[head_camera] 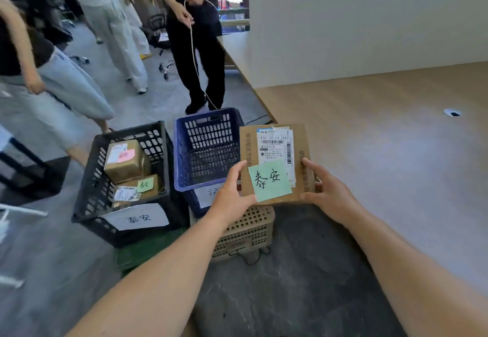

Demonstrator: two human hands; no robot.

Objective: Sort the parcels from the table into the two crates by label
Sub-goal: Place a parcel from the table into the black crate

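Note:
I hold a flat cardboard parcel (298, 141) with a white shipping label and a green handwritten note, between both hands over the table's left edge. My left hand (233, 191) grips its lower left edge; my right hand (326, 188) grips its lower right edge. On the floor to the left stands a black crate (89, 186) with a white paper sign; it holds two brown parcels (126, 163), one with a pink note, one with a green note. Beside it, the blue crate (182, 151) shows no parcels inside and bears a partly hidden sign.
The wooden table (383, 138) stretches to the right, with a white wall panel (356, 19) behind it. A beige perforated basket (248, 233) sits under the blue crate. Three people stand at the upper left; one in black (198, 46) holds a cord.

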